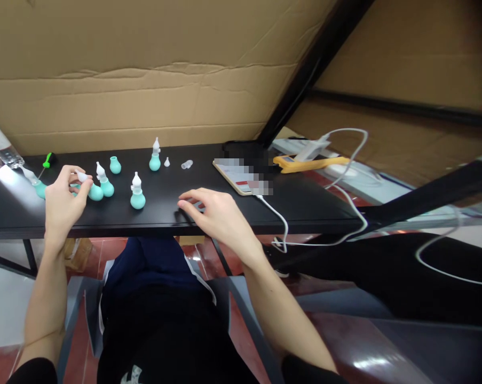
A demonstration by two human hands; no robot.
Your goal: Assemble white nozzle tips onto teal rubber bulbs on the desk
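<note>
My left hand [66,200] is closed at the table's left side, thumb and fingers pinching the white tip of a teal-bulbed nasal aspirator [94,193]. That aspirator leans over, its bulb touching or very close to an upright aspirator [107,184]. Partly behind the hand lies another tilted aspirator [38,184]. Two more stand upright, one near the front [137,197] and one farther back [155,160]. A bare teal bulb [115,165], a small white nozzle tip [167,161] and a clear connector [187,165] rest behind. My right hand [214,210] hovers low over the front edge, open, holding nothing.
A phone [238,176] with a white cable [278,216] lies right of centre on the black table [300,205]. A yellow tool [292,164] is beyond it. A green-handled screwdriver [47,161] and a plastic bottle [2,146] are far left. Cardboard [144,106] walls the back.
</note>
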